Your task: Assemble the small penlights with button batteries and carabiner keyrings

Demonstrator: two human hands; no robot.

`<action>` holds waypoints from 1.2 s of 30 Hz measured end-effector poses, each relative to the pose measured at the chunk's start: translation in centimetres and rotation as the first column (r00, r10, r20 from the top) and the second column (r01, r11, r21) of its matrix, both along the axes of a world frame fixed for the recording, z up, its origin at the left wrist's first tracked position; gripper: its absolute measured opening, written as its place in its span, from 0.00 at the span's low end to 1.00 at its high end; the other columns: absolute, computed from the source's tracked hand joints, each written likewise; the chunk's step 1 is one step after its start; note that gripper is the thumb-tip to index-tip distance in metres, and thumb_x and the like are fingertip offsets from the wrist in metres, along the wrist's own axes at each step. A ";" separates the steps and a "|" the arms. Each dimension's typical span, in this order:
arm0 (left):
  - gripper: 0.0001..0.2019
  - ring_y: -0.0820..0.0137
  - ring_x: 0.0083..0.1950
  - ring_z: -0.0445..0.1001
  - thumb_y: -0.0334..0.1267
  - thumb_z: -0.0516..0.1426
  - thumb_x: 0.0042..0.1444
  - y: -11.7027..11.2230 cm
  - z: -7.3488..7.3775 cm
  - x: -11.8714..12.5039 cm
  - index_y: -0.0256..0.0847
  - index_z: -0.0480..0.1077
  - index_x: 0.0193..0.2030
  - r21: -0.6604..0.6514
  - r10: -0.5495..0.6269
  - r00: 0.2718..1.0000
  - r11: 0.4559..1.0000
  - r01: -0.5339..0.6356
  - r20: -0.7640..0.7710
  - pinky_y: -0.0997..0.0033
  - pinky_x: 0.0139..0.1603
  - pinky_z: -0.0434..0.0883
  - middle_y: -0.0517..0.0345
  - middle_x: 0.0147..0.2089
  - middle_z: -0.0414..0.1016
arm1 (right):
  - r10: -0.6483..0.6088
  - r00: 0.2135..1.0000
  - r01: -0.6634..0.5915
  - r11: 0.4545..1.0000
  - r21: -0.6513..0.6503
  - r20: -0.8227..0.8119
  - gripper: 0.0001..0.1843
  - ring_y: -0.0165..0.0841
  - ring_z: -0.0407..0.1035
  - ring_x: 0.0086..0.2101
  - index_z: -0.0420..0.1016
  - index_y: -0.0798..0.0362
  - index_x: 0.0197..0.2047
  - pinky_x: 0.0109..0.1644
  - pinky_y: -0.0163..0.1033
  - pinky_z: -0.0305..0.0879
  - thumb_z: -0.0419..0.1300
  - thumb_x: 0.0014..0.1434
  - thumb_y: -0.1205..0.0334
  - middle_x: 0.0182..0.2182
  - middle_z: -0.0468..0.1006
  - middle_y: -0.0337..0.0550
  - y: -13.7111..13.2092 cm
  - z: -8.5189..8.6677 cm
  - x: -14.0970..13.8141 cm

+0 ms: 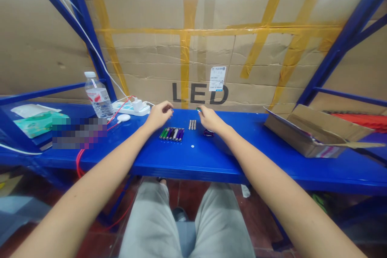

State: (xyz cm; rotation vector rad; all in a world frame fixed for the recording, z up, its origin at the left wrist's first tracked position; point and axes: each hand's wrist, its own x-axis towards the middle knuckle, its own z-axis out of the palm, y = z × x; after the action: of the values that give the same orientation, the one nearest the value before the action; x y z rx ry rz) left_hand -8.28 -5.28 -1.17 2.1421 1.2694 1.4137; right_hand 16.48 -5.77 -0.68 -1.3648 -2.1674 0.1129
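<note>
Both my arms reach out over a blue metal shelf [193, 157]. My left hand [159, 114] hovers with its fingers curled together in a pinch; what they hold is too small to make out. My right hand [208, 119] is closed on a small green item [198, 109] at its fingertips. Between the hands lies a row of small coloured cylinders [172, 134], green, silver and purple, side by side. A tight cluster of small silver button cells [192, 124] sits just beyond them. One loose cell [192, 146] lies nearer me. A purple piece [208, 133] lies under my right wrist.
A clear water bottle [98, 96], a white power strip [131, 107] with red and white cables, and a white puck [123, 118] stand at the left. An open cardboard box [314, 131] sits at the right. A taped cardboard sheet marked LED [199, 93] backs the shelf.
</note>
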 end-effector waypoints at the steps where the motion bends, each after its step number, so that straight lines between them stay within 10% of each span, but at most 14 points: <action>1: 0.08 0.69 0.32 0.77 0.35 0.56 0.52 0.5 0.0 -0.9 0.39 0.71 0.38 -0.059 0.005 1.000 0.998 -0.003 0.027 0.69 0.37 0.74 0.56 0.32 0.79 | -0.032 0.999 0.032 0.999 -0.020 -0.019 0.17 0.45 0.73 0.51 0.69 0.60 0.56 0.53 0.43 0.65 0.47 0.70 0.64 0.50 0.78 0.62 0.3 0.1 0.6; 15: 0.10 0.67 0.34 0.75 0.40 0.63 0.40 1.5 0.8 -4.9 0.41 0.81 0.31 -0.528 -0.186 0.928 0.849 -0.013 -0.323 0.69 0.38 0.70 0.54 0.31 0.81 | -0.292 0.956 0.290 0.925 -0.246 0.028 0.19 0.39 0.75 0.41 0.75 0.64 0.54 0.48 0.37 0.66 0.53 0.62 0.70 0.39 0.82 0.57 3.4 0.1 6.1; 36: 0.12 0.70 0.27 0.71 0.36 0.55 0.41 1.4 0.7 -4.8 0.42 0.81 0.29 -0.529 -0.198 0.945 0.848 0.032 -0.260 0.72 0.32 0.70 0.55 0.27 0.79 | -0.303 0.953 0.285 0.912 -0.296 -0.015 0.21 0.37 0.76 0.33 0.75 0.64 0.55 0.41 0.36 0.68 0.56 0.59 0.69 0.33 0.83 0.54 4.4 -0.4 7.3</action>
State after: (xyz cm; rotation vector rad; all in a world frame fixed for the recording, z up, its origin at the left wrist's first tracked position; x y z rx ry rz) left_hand -13.08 -3.90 -0.45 2.0448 1.3973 0.5946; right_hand 23.78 -1.38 -1.04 -1.8146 -1.9219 0.3647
